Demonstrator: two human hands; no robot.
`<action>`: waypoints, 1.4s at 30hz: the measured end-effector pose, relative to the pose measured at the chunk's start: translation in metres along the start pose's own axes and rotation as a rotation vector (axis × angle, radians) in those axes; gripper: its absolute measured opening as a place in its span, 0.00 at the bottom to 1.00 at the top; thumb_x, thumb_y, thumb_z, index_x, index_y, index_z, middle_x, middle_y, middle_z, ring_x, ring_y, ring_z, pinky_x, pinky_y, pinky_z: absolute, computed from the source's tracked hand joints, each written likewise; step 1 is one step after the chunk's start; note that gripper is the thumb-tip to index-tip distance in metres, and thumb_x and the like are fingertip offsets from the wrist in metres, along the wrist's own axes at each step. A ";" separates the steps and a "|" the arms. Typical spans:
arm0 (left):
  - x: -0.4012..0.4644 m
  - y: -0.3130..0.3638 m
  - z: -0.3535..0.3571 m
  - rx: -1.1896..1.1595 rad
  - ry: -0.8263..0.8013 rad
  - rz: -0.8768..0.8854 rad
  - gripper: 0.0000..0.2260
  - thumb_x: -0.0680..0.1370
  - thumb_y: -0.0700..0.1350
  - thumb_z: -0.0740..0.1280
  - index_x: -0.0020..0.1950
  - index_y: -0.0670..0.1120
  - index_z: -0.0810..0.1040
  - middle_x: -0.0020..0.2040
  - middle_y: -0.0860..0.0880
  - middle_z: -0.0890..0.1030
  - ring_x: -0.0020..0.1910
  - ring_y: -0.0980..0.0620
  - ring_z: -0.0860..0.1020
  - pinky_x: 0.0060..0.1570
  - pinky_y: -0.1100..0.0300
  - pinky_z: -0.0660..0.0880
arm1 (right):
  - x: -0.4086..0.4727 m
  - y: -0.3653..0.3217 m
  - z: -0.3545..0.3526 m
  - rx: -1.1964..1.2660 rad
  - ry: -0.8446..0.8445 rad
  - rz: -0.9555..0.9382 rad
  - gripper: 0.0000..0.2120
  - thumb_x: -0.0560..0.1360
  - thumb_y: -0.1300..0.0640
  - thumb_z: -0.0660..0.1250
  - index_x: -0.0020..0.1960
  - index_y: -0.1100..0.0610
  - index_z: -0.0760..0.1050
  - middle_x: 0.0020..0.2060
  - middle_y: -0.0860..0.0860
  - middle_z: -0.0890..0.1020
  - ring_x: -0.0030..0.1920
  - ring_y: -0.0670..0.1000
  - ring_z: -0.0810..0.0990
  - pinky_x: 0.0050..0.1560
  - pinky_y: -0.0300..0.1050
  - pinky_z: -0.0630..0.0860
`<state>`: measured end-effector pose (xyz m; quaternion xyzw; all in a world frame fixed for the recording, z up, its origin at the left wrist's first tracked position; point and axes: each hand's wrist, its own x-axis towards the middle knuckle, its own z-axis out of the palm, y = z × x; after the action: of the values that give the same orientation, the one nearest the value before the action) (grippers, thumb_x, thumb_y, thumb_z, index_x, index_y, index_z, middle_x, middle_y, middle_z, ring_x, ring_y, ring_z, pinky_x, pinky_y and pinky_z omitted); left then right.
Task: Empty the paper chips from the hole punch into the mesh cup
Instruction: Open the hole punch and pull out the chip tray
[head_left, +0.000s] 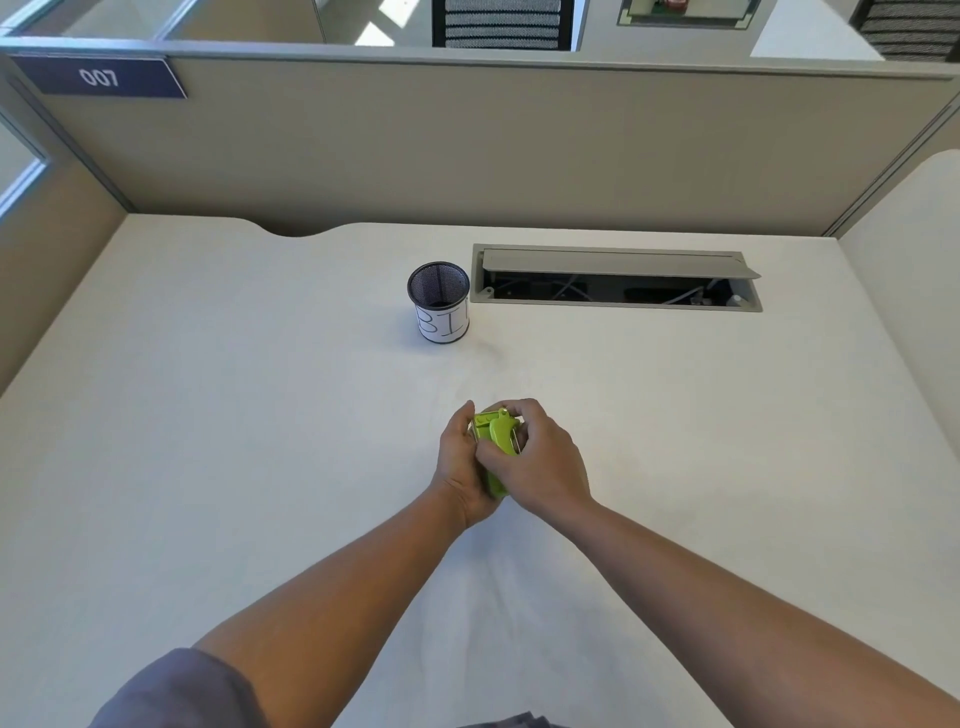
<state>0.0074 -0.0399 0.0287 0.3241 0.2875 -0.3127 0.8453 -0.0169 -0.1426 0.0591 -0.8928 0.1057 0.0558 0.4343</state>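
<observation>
Both hands on the lime-green hole punch (497, 451), held just above the desk (208, 415) in front of me, near its middle. Left hand (464, 467) is cupped under and around the body, fingers closed on it; right hand (540, 457) is clamped over the top from the other side, thumb and fingertips pinching near the lever end. Looks like I'm at the step of getting at the chip tray, not yet at the dump. Can't tell whether the bottom cover is loose or seated, it's hidden behind my fingers. Punch is small, glossy plastic with a bit of bare metal showing at the hinge, tipped on its side with the lever facing right. Black mesh cup (439, 301) stands upright well ahead of my hands, white label with handwritten letters on the front, just left of the open cable tray (618, 280). Next move as I read it: carry the punch over the cup rim before the cover comes off, keep the opening facing down into the mesh, else chips scatter on the desk
</observation>
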 end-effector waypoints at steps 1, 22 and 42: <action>-0.001 0.000 0.000 0.005 -0.005 -0.001 0.26 0.81 0.62 0.55 0.46 0.44 0.82 0.40 0.45 0.84 0.40 0.47 0.84 0.42 0.58 0.80 | 0.000 -0.001 0.000 -0.004 0.007 0.010 0.24 0.63 0.36 0.67 0.57 0.39 0.73 0.42 0.39 0.82 0.42 0.41 0.81 0.41 0.44 0.79; -0.005 -0.005 0.009 0.102 0.043 0.049 0.18 0.80 0.56 0.55 0.42 0.49 0.79 0.35 0.47 0.82 0.34 0.48 0.82 0.35 0.61 0.77 | -0.006 0.005 0.001 0.091 0.116 -0.065 0.16 0.61 0.40 0.69 0.45 0.41 0.70 0.29 0.36 0.78 0.32 0.40 0.79 0.30 0.36 0.69; -0.004 -0.004 0.015 0.074 0.065 0.028 0.20 0.79 0.57 0.55 0.38 0.49 0.81 0.36 0.48 0.83 0.35 0.48 0.82 0.36 0.61 0.77 | -0.003 0.003 -0.004 0.106 0.153 -0.122 0.13 0.61 0.42 0.69 0.42 0.42 0.70 0.32 0.30 0.78 0.32 0.40 0.78 0.29 0.32 0.66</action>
<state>0.0061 -0.0513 0.0394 0.3690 0.2984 -0.3009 0.8272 -0.0209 -0.1465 0.0600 -0.8749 0.0869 -0.0445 0.4743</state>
